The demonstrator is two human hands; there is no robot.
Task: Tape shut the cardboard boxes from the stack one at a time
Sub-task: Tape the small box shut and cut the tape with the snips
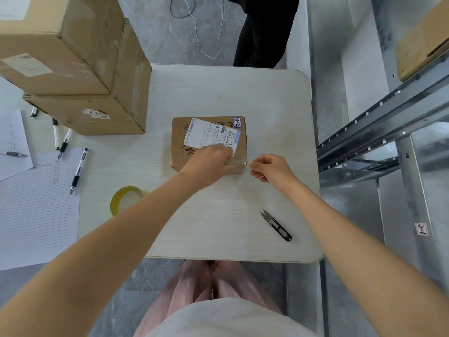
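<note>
"Cardboard box (209, 142): where does it sit?"
"Middle of the desk (218, 93), with its label (206, 133) facing up, well apart from the stack of boxes (73, 69) at the far left corner."
"And the hands?"
"Left hand (209, 161) lies across the near right corner, fingers pressing down. Right hand (269, 167) is just beside that corner, pinching a thin pale strip (248, 163) that reaches the box. It looks like tape."
"Tools?"
"Tape roll (126, 199) near left, snips (275, 224) near right, both untouched."
</note>
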